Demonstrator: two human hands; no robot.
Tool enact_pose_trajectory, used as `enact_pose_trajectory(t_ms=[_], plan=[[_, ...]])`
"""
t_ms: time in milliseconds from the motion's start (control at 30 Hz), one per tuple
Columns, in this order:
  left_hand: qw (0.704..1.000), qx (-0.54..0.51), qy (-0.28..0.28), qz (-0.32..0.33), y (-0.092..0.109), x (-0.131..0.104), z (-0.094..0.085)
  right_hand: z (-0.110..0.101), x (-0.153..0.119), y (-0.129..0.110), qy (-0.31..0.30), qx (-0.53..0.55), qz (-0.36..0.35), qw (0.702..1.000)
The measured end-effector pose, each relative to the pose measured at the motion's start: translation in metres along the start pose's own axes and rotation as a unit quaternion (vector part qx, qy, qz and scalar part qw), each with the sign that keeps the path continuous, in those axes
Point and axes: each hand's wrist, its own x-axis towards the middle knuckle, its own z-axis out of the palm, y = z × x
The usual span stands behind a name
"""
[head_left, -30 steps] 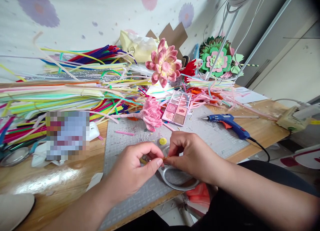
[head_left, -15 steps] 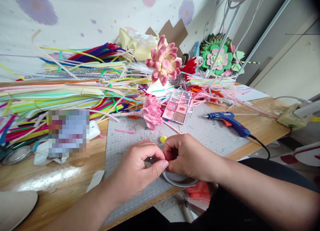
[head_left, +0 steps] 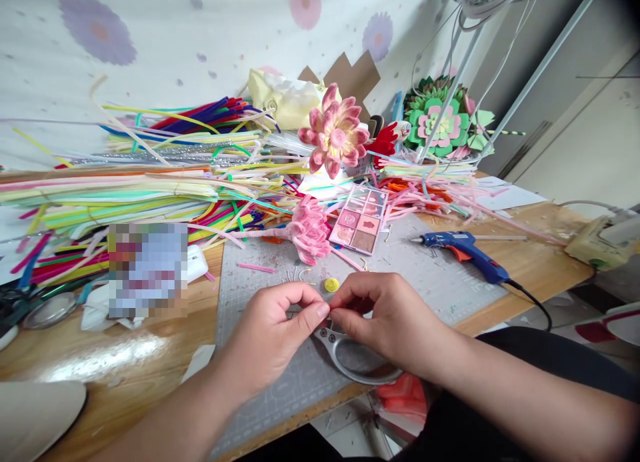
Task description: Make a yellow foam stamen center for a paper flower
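Observation:
My left hand [head_left: 283,325] and my right hand [head_left: 383,312] meet over the grey cutting mat [head_left: 280,389], fingertips pinched together. Whatever lies between them is hidden or too small to name. Under my right hand, a grey-handled tool [head_left: 343,365], with a looped grip like that of scissors or pliers, rests at the mat's front edge. Just beyond my fingers sits a small yellow coil [head_left: 331,285]. Farther back a pink fuzzy flower [head_left: 310,232] lies on its side with its stem to the left. An open makeup palette [head_left: 359,221] is beside it.
A blue glue gun [head_left: 465,249] lies on the right, its cord running off the table. Bundles of pipe cleaners [head_left: 125,202] fill the back left. A larger pink flower [head_left: 336,132] stands behind. A white power strip [head_left: 603,242] sits at the right edge.
The camera view has shifted slightly, so the scene sits lower and to the right. My right fingers have spread a little from a tighter curl, and more of the grey-handled tool shows.

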Motion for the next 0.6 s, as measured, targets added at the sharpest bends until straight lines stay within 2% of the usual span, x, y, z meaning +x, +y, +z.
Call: enact_pose_trajectory(t_ms=[200, 333, 467, 600], plan=[[0.999, -0.042, 0.020, -0.002, -0.0025, 0.0005, -0.0002, 0.0058, 0.0066, 0.0004, 0.059, -0.025, -0.015, 0.998], [0.998, -0.054, 0.036, -0.004, -0.0042, 0.0008, -0.0007, 0.0081, 0.0079, 0.0001, 0.074, -0.033, -0.037, 0.996], [0.996, -0.087, 0.015, -0.006, -0.0042, 0.0016, -0.0014, 0.0103, 0.0051, 0.0033, 0.090, -0.091, -0.157, 0.979], [0.998, -0.064, -0.004, -0.030, -0.0038, 0.0018, -0.0022, 0.0066, 0.0034, 0.0076, 0.042, -0.241, -0.303, 0.921]])
